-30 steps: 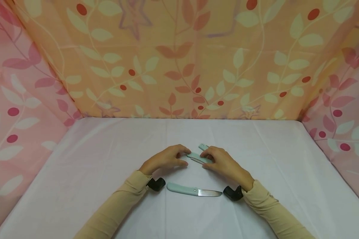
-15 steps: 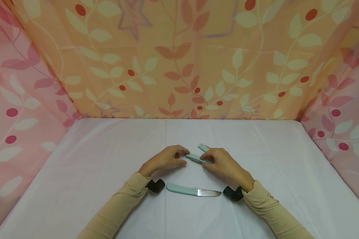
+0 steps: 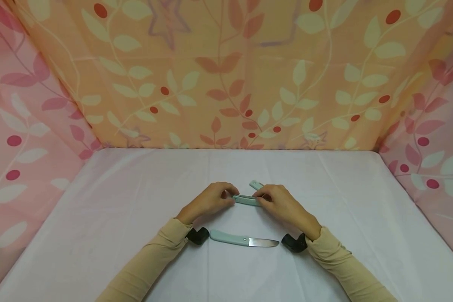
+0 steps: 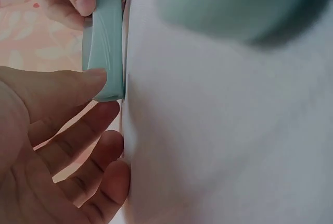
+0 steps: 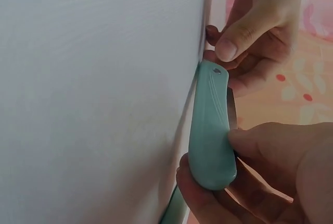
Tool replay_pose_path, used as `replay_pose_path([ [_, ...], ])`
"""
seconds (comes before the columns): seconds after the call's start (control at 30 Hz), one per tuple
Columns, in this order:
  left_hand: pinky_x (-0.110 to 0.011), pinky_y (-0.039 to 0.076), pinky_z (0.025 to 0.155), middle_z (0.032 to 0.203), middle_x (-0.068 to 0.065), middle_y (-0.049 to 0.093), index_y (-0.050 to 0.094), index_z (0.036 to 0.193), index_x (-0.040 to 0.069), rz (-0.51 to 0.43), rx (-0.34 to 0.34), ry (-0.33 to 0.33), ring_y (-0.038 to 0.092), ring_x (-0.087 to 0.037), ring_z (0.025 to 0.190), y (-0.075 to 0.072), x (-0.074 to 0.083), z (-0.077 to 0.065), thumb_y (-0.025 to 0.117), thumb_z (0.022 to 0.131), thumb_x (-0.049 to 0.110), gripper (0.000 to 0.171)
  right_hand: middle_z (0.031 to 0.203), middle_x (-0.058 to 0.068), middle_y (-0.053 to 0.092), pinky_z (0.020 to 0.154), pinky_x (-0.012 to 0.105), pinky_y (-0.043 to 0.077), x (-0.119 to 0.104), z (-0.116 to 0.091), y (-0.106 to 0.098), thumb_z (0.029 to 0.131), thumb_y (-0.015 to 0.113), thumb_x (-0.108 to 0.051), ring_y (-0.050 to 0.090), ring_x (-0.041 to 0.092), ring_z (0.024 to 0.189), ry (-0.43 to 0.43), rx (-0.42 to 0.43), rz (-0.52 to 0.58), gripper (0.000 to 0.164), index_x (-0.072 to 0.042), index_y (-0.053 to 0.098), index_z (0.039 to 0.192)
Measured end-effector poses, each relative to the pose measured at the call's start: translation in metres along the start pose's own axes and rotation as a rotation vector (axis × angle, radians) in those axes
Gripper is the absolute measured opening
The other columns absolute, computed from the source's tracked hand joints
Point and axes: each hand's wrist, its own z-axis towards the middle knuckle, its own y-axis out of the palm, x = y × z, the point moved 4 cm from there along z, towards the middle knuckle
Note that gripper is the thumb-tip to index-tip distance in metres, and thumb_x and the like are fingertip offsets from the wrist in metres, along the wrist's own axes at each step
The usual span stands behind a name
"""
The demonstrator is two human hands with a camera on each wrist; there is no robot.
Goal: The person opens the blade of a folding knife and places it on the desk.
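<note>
Mint knife [image 3: 246, 201] runs crosswise between the hands [image 3: 209, 199] [image 3: 283, 207], rivet end [image 5: 217, 71] leftward.

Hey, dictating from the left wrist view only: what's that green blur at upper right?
Observer: Probably the handle of the open knife; the head view shows its blade pointing to the person's right.
Operator: Anything beyond the right hand?
Observer: Yes, the head view shows part of another green piece sticking out past the right hand.
Operator: Is there a rivet on the held knife?
Observer: Yes, the right wrist view shows a round rivet on the held knife, at the end nearer the left hand.
</note>
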Motion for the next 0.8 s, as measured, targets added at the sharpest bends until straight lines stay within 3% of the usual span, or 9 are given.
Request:
replay_pose_path([
  [0.27, -0.024, 0.045, 0.072, 0.093, -0.004, 0.067, 0.070, 0.106, 0.008, -0.033, 0.009, 0.004, 0.056, -0.013, 0.080, 0.0005, -0.0011, 0.0008, 0.071, 0.090, 0.011, 0.016, 0.097, 0.007, 0.073, 0.077, 0.030, 0.053, -0.0019, -0.0015, -0.0049, 0.092, 0.064, -0.002, 0.064, 0.015, 0.086, -0.018, 0.000, 0.021, 0.014, -0.003, 0.075, 0.102],
  [0.8, -0.023, 0.044, 0.066, 0.090, -0.004, 0.066, 0.069, 0.103, 0.007, -0.079, -0.003, -0.008, 0.054, -0.012, 0.076, -0.0022, 0.0036, -0.0010, 0.072, 0.091, 0.016, 0.015, 0.102, 0.009, 0.073, 0.081, 0.034, 0.055, -0.0031, -0.0033, -0.0095, 0.093, 0.065, -0.006, 0.068, 0.019, 0.092, 0.024, -0.044, 0.092, 0.014, -0.003, 0.074, 0.103],
])
